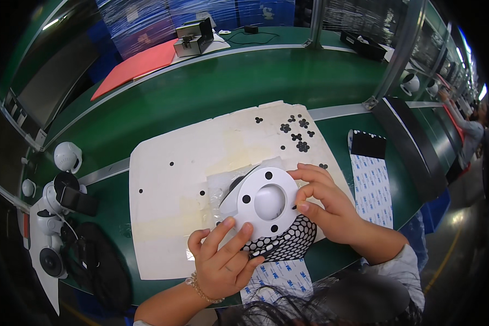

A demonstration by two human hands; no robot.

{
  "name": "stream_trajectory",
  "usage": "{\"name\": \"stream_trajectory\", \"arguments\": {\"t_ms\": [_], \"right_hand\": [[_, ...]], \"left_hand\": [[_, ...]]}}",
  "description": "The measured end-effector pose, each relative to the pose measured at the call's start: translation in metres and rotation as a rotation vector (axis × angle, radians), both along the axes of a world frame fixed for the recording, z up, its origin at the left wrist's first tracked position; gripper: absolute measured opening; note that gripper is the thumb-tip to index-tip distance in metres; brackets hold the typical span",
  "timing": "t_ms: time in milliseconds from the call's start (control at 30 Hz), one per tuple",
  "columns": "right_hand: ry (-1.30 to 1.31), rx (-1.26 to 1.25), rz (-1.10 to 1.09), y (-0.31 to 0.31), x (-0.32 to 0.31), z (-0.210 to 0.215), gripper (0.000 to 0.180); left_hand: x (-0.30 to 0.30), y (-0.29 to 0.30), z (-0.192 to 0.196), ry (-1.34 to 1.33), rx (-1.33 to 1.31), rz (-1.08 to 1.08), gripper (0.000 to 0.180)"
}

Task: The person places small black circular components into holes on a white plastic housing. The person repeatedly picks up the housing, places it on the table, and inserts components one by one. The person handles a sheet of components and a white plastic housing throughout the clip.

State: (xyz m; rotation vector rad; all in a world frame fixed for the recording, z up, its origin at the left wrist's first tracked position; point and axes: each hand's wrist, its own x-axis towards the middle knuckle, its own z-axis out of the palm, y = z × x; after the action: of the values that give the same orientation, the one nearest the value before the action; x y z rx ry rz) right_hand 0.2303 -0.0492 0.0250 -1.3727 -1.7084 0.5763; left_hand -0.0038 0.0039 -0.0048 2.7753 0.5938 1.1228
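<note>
A white camera base (pixel 233 207) with a round centre opening lies tilted toward me on a translucent foam pouch (pixel 216 187). Several black round pads (pixel 269 175) sit on its face. My left hand (pixel 223 264) grips its lower left rim, fingertips on the face. At the right rim, my right hand (pixel 331 209) pinches a small black round pad (pixel 295 207) between thumb and index finger. Just below the base curls a black die-cut sheet (pixel 290 243) full of round holes, joined to a white backing strip (pixel 277 280) with blue print.
Under the work spreads a stained white board (pixel 168 217), with loose black pads (pixel 302 146) clustered at its upper right. Another backing strip (pixel 372 190) lies to the right. White cameras (pixel 68 157) stand at the left. A metal device (pixel 193 41) sits beyond the rail.
</note>
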Motion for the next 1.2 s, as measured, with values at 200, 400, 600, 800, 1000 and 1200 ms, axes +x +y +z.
{"name": "stream_trajectory", "arguments": {"t_ms": [200, 400, 600, 800, 1000, 1200], "right_hand": [[-0.11, 0.06, -0.037, -0.001, 0.0, -0.002, 0.008], [-0.386, 0.304, -0.125, -0.009, -0.001, -0.009, 0.015], [-0.418, 0.332, -0.054, -0.013, 0.01, -0.016, 0.028], [-0.182, 0.29, 0.016, -0.006, 0.008, -0.017, 0.023], [0.482, -0.051, -0.094, -0.007, 0.005, -0.027, 0.028], [0.95, -0.654, 0.167, 0.009, 0.011, -0.021, 0.03]], "left_hand": [[0.001, 0.0, 0.0, 0.004, 0.012, 0.002, 0.025], [0.001, -0.001, 0.0, -0.002, 0.005, 0.001, 0.025], [0.001, -0.001, 0.0, -0.008, 0.009, -0.001, 0.025], [0.0, 0.0, -0.001, -0.017, 0.021, -0.005, 0.025], [-0.001, 0.0, -0.001, -0.001, 0.019, -0.005, 0.025], [-0.003, 0.002, -0.004, -0.004, 0.017, -0.016, 0.024]]}}
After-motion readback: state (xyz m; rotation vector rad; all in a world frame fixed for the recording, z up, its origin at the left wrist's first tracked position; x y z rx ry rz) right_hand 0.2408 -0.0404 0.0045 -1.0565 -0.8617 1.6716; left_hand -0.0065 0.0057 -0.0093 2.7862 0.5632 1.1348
